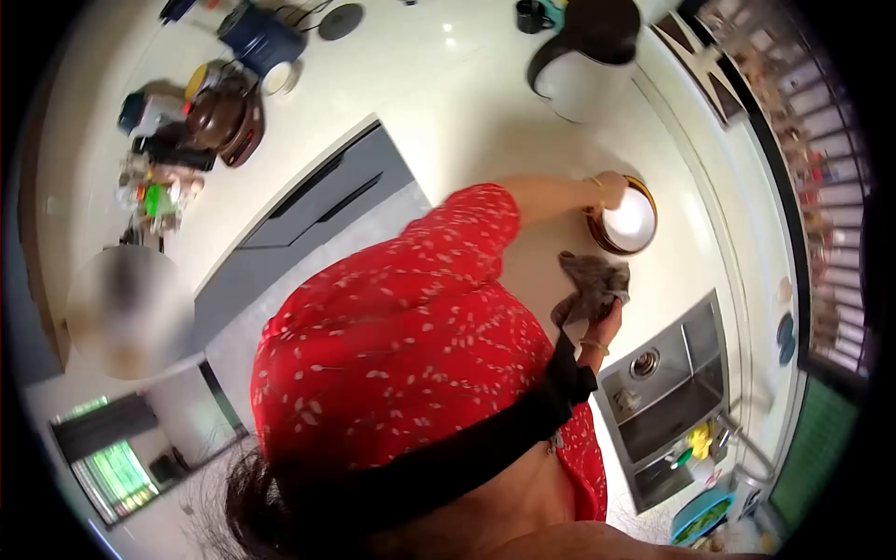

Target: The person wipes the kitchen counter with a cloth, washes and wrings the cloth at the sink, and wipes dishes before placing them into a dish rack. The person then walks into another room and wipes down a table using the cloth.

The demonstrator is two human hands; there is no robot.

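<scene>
My left hand [611, 191] reaches out over the light counter, its fingers closed on the rim of a round bowl [632, 224]. The bowl is bright white inside, with a brown and orange rim. A bracelet circles that wrist. Closer to my body, my right hand [607, 322] grips a crumpled dark grey-brown cloth [595, 282]. Part of the cloth hangs toward the bowl, apart from it as far as I can tell. A black strap hides part of my right arm.
A steel sink [663, 392] lies beside my right hand, with a faucet [747, 443] and a blue basin [702, 515] of greens beyond. A dark-and-white curved object [588, 56] and a black mug [532, 16] stand farther along the counter. Across are a brown pot [219, 117] and a blue container [261, 39].
</scene>
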